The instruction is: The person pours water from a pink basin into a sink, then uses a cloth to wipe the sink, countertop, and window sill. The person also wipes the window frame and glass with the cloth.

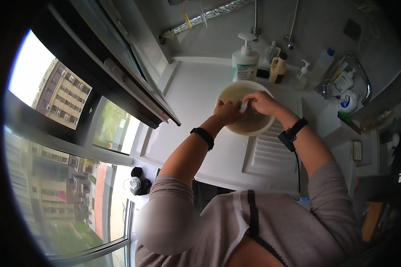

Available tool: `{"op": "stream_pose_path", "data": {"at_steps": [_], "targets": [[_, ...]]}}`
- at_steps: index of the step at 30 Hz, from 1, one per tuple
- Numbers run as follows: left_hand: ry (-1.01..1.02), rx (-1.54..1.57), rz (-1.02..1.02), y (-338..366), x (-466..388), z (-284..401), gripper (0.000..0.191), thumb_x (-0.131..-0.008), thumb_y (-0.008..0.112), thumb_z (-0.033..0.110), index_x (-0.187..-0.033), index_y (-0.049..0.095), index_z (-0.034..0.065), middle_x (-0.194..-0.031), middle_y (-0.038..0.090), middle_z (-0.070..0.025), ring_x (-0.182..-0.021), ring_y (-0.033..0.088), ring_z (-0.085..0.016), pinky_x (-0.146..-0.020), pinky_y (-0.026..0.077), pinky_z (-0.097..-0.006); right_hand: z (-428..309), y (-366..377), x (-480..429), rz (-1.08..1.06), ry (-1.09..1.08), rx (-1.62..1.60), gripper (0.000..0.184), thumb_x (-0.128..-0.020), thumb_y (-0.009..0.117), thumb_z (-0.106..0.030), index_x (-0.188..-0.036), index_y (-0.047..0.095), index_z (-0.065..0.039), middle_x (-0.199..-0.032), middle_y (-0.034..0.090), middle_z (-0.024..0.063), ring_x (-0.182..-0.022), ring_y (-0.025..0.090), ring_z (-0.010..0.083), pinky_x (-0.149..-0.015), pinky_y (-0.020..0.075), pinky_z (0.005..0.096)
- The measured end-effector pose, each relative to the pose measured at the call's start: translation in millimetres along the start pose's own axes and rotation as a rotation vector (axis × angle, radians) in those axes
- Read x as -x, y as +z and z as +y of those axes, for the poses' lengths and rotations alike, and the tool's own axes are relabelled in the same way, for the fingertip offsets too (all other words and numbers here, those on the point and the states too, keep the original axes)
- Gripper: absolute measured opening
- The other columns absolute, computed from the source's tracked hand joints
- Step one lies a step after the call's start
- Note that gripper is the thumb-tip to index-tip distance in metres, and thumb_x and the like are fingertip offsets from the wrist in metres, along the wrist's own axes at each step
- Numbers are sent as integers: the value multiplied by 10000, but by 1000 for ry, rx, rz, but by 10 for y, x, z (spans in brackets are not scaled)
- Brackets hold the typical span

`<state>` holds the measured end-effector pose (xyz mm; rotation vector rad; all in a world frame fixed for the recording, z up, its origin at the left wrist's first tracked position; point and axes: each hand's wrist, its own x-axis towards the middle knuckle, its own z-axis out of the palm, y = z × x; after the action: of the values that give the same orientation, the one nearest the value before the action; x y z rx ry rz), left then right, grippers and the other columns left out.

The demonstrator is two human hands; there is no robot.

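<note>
A round, cream-coloured plastic basin (223, 126) holds cloudy water and stands on a white laundry sink top. Both my hands are inside its rim. My right hand (261, 102) grips the upper end of a small pink-and-white item (243, 106), which looks like wet cloth. On the other side of that item, my left hand (228, 111) is curled at the waterline with its fingers closed on it. Part of the item and the left fingertips are hidden by the hand and the murky water.
Behind the basin rises a large white pump bottle (245, 61). A beige jug-shaped bottle (278, 68) and a clear pump bottle (302, 75) stand right of it. A ribbed washboard (270, 150) is moulded into the sink top. An open window sash (120, 73) juts in at left.
</note>
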<state>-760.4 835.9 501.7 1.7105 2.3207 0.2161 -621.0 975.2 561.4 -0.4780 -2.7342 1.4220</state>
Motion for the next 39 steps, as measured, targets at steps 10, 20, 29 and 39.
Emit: {"op": "stream_pose_path", "data": {"at_steps": [10,20,29,39], "targets": [[182,643,233,-267,115,116,602,-809,724,402,-1291,522,104,-1151,620,-128,-1195,522,-281,-988,400,-406,-898,-514,98,475,-323,-203,177,-952,552,-116,-1067,651,-25,-926,667,29,-831,617,89,-709,533,257],[-63,689,111,-117,-107,17,474,-872,587,442,-1204,599,103,-981,688,-189,-932,650,-377,-815,502,-444,-650,-252,45,530,-124,-631,178,-955,547,-139,-1086,624,-45,-953,641,13,-911,635,115,-755,570,293],[-141,312,189,-17,-62,2,262,-864,582,272,-1014,688,85,-948,693,-162,-893,664,-328,-774,525,-420,276,261,103,32,23,403,245,-853,567,-136,-1058,681,-64,-1003,678,189,-941,644,352,-825,510,428],[-56,519,73,-441,120,121,209,-916,517,131,-976,677,11,-861,690,-128,-795,677,-226,-685,548,-339,22,87,59,205,41,342,203,-826,637,-203,-910,699,-29,-886,681,177,-781,647,318,-726,520,382]]}}
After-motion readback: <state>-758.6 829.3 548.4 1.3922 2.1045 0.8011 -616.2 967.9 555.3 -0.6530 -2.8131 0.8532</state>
